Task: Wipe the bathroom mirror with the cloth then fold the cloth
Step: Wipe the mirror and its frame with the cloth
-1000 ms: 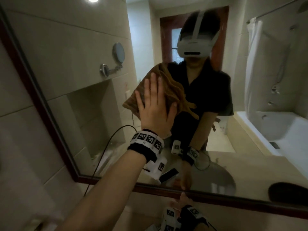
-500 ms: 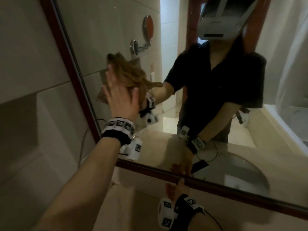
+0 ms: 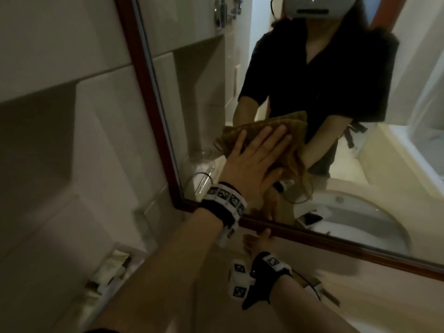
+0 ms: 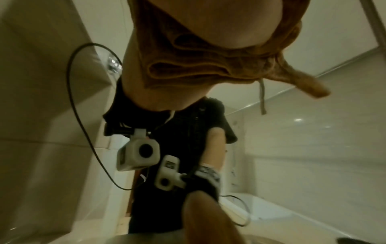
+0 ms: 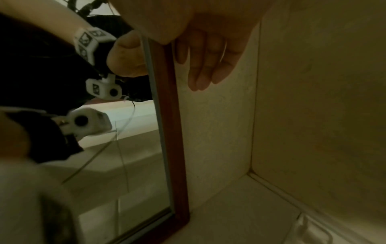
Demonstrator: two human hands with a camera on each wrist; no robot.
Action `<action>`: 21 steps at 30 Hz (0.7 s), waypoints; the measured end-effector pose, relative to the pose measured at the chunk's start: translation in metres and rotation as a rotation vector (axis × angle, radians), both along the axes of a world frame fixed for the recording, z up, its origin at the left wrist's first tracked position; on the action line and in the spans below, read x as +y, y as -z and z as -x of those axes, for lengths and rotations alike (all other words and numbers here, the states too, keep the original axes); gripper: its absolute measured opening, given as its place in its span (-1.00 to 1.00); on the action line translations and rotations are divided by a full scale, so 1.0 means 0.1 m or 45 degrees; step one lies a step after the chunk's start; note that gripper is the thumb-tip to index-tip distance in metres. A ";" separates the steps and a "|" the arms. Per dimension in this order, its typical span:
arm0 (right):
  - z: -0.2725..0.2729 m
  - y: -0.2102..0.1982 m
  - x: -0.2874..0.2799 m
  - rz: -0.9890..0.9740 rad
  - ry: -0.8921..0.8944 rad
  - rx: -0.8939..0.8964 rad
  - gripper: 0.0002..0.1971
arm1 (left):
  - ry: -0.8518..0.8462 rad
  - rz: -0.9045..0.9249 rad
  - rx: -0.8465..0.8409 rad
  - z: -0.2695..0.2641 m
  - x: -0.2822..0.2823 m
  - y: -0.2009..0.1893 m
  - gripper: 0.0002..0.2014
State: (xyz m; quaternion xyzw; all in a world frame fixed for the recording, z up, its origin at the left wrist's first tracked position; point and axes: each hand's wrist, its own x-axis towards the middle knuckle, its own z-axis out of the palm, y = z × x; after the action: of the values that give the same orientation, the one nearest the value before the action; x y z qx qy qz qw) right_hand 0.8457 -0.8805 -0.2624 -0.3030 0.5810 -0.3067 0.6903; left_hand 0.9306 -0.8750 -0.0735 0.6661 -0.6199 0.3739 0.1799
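A brown cloth (image 3: pixel 289 127) lies bunched and flat on the glass of the bathroom mirror (image 3: pixel 204 87), low down near its left corner. My left hand (image 3: pixel 254 156) presses it there with straight, spread fingers. In the left wrist view the cloth (image 4: pixel 208 66) hangs in folds under my palm, one corner and a thread dangling. My right hand (image 3: pixel 258 239) rests at the mirror's bottom edge. Its fingers (image 5: pixel 200 66) lie straight on the wall just under the dark red wooden frame (image 5: pixel 169 132), holding nothing.
The mirror reflects a person in a black shirt, a round sink (image 3: pixel 355 212), a glass jar (image 3: pixel 199 157) and a bathtub at the right. Small packets (image 3: pixel 108 267) lie on the beige counter at lower left. Tiled wall runs left of the frame (image 3: pixel 149 92).
My left hand slid the cloth across to the mirror's left edge, then down and right to its lower part. The right hand stayed at the bottom frame.
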 end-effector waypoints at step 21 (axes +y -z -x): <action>0.50 -0.19 -0.21 -0.047 -0.110 0.042 -0.54 | 0.147 -0.276 -0.216 -0.32 0.18 1.01 -0.36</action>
State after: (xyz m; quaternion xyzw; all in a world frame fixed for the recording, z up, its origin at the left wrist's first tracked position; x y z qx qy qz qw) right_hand 0.7956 -0.9018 -0.2433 -0.3201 0.5843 -0.2609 0.6986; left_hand 0.9623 -0.8573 -0.1750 0.6107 -0.7069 0.3488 0.0750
